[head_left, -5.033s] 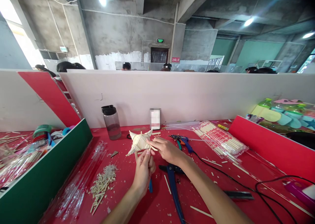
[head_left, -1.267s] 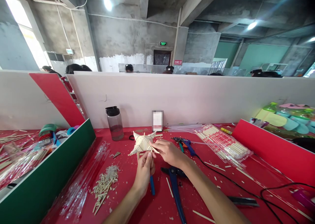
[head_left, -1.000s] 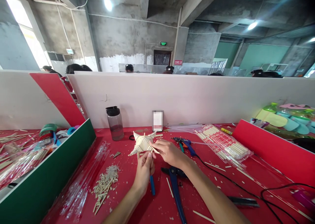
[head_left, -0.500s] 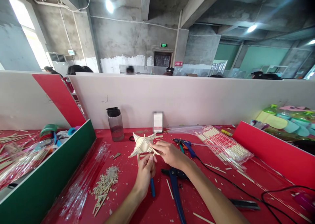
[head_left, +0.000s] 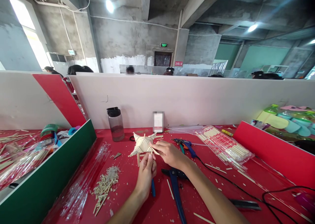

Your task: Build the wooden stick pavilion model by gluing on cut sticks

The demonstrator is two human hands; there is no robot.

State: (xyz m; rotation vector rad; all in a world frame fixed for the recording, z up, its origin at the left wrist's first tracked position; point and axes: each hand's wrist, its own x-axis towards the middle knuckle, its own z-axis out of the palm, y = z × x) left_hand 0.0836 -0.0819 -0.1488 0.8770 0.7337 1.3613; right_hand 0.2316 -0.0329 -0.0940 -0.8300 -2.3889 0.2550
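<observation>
Head view: a star (head_left: 141, 144) built of pale sticks is hanging between the two hands, above the red surface (head_left: 128, 171). The right hand (head_left: 169, 153) is gripping its near right point, fingers pressing together on it. The left hand (head_left: 145, 171) is pinching a short stick (head_left: 151, 152) between thumb and fingers, just at the star's lower edge. Most of the star's face is showing close rows of sticks, so it seems well advanced; the lower right part, partly hiding behind the fingers, is looking less finished, and how much is remaining cannot be told.

Around the hands, a blue-handled cutter (head_left: 177, 194) is lying just beside the right forearm, crowding that side. A glue gun (head_left: 187, 146) is resting beyond the right hand, its cord (head_left: 216, 168) running across the right side. A pile of stick scraps (head_left: 103, 188) is sitting left of the left hand. Farther back, a bottle (head_left: 115, 127) and a bag of sticks (head_left: 223, 142) are standing and lying well apart.
</observation>
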